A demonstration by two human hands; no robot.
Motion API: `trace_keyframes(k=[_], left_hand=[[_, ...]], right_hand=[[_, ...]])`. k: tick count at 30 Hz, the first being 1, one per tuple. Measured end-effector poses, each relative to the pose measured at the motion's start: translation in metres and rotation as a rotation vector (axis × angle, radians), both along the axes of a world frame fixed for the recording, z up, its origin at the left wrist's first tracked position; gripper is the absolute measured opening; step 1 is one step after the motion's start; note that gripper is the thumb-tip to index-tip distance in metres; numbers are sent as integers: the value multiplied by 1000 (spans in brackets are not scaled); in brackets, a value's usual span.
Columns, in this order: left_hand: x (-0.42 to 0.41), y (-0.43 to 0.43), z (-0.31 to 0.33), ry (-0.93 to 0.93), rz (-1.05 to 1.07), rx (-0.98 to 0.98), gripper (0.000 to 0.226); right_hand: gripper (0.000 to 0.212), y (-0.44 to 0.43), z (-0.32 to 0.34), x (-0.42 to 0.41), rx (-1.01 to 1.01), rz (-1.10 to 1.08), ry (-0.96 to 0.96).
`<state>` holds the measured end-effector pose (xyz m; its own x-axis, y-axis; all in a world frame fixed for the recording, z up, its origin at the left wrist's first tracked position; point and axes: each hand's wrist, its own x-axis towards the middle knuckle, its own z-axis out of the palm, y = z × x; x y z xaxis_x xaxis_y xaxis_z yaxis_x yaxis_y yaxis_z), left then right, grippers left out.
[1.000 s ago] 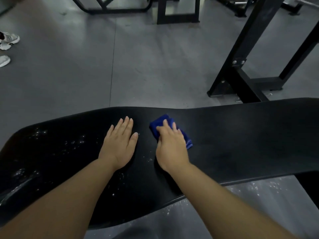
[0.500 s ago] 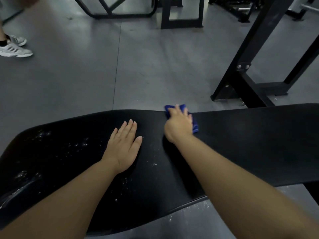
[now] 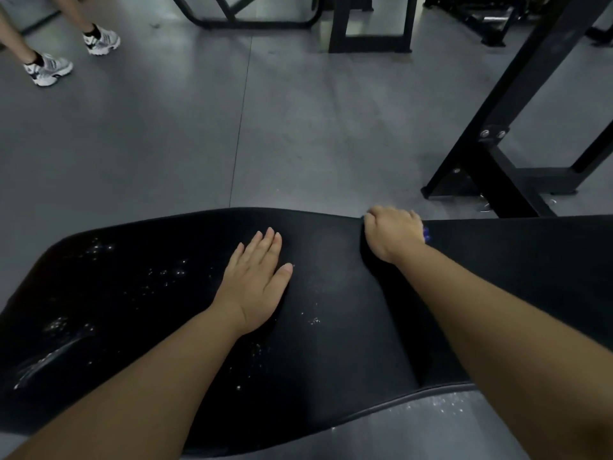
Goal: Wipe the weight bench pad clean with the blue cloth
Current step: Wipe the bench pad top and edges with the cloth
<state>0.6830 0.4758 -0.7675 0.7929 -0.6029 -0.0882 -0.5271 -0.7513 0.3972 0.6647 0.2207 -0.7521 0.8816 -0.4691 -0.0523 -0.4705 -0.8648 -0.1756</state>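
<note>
The black weight bench pad [image 3: 338, 343] runs across the lower half of the head view, with white droplets speckled over its left part. My left hand [image 3: 257, 283] lies flat on the pad near its middle, fingers together and pointing away. At the pad's far edge my right hand [image 3: 393, 234] is curled over the blue cloth [image 3: 426, 233]. Only a small blue sliver of the cloth shows at the hand's right side; the rest is hidden under the fingers.
A black steel rack frame [image 3: 491, 167] stands on the grey floor just beyond the pad at right. More black frames [image 3: 368, 31] stand at the back. A person's legs in white sneakers [image 3: 49, 69] are at the far left.
My right hand has slid the cloth from the pad's middle away to its far edge and curled over it. My left hand stays flat. The person's feet moved further into view.
</note>
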Motion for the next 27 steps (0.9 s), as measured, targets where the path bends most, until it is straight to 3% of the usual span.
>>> trace_keyframes(k=[7,15,22,27], left_hand=[[-2,-1,3,7,1,21,76],[-2,-2,-2,-27,11,21,80],[-4,-2,-5,-102,6,58,72],[-3,-2,-6,-99,8,102,69]], right_hand=[[38,25,-1,22,64,247,-74],[62,-13,8,26,-21,38,239],[47,116,4,98,132,328,21],[38,91,8,91,265,381,53]])
